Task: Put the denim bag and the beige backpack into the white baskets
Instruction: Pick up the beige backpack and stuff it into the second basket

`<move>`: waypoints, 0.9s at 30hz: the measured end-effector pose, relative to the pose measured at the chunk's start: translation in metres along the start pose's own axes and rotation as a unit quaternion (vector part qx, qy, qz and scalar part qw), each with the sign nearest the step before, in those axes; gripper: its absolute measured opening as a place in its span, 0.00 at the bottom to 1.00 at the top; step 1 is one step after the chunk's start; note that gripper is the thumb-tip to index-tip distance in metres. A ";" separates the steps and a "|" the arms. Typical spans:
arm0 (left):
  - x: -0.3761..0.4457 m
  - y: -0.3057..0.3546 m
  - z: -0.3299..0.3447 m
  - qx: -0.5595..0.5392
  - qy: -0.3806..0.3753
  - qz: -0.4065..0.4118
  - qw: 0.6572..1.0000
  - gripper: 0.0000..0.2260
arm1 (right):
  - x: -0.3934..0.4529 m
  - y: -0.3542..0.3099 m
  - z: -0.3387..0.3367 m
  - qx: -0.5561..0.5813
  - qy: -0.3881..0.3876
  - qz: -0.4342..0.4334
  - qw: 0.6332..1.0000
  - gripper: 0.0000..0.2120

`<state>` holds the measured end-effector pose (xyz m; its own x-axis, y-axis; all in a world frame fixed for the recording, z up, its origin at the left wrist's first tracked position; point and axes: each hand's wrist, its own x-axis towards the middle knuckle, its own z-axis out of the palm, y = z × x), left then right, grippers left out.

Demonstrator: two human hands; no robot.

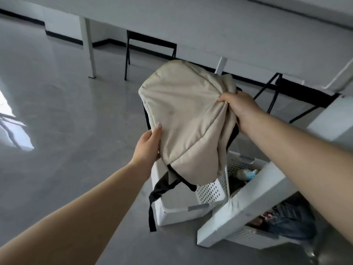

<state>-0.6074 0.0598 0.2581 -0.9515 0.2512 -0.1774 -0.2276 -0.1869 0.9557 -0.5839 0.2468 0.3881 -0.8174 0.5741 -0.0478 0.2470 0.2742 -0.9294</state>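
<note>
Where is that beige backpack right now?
In the head view, the soft beige fabric backpack hangs mid-air at centre frame, gripped by the left hand and right hand, above a white perforated plastic basket on the floor.

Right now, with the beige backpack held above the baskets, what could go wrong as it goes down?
1. The black strap dangles below the beige backpack and could end up hanging outside the white basket's rim.
2. The right hand only pinches bunched fabric and the left hand grips one edge, so the backpack might slip or go in crooked.
3. The neighbouring perforated basket sits close, so the backpack could catch on its wall.
</note>
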 end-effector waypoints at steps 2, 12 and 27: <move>-0.001 -0.005 0.016 0.026 -0.001 -0.002 1.000 0.15 | 0.007 0.003 -0.011 0.000 0.019 0.005 1.000 0.04; -0.010 -0.070 0.010 0.346 -0.030 0.032 0.937 0.15 | 0.040 0.047 0.013 -0.166 0.051 -0.062 0.983 0.16; -0.028 -0.182 0.002 0.644 -0.195 0.095 0.733 0.24 | 0.036 0.163 0.087 -0.379 0.043 -0.058 0.922 0.27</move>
<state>-0.5391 0.0890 0.0895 -0.7522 0.6364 -0.1708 0.5256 0.7358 0.4271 -0.6184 0.2448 0.2026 -0.8256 0.5561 0.0954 0.4793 0.7805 -0.4013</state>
